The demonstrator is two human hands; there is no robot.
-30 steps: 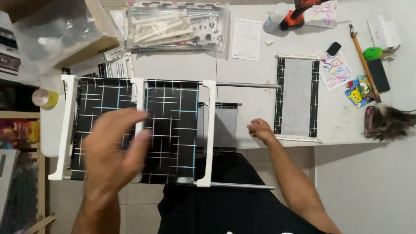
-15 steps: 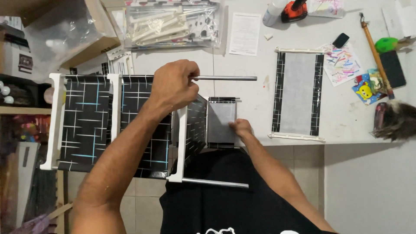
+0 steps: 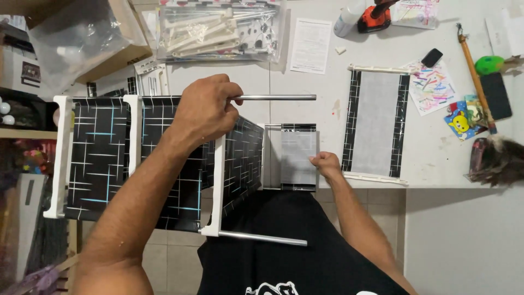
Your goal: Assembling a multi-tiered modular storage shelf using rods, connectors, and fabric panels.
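Lower metal rod (image 3: 262, 238) nearest body, jutting right from white frame bar (image 3: 218, 186), untouched. Right hand (image 3: 326, 164) pinching right edge of small grey fabric panel (image 3: 297, 157), flat at table (image 3: 436, 164) edge. Left hand (image 3: 204, 112) clenched around upper metal rod (image 3: 278, 98) at its left end; rod's long axis runs left-right, free end pointing right. Black patterned fabric shelf unit (image 3: 98, 153) lies left of both hands. Farther off: larger fabric panel (image 3: 375, 124), plastic bag of parts (image 3: 218, 30).

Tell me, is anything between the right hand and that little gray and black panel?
Nothing visible is. The right hand already rests its fingers on the right edge of the small panel, touching it directly.
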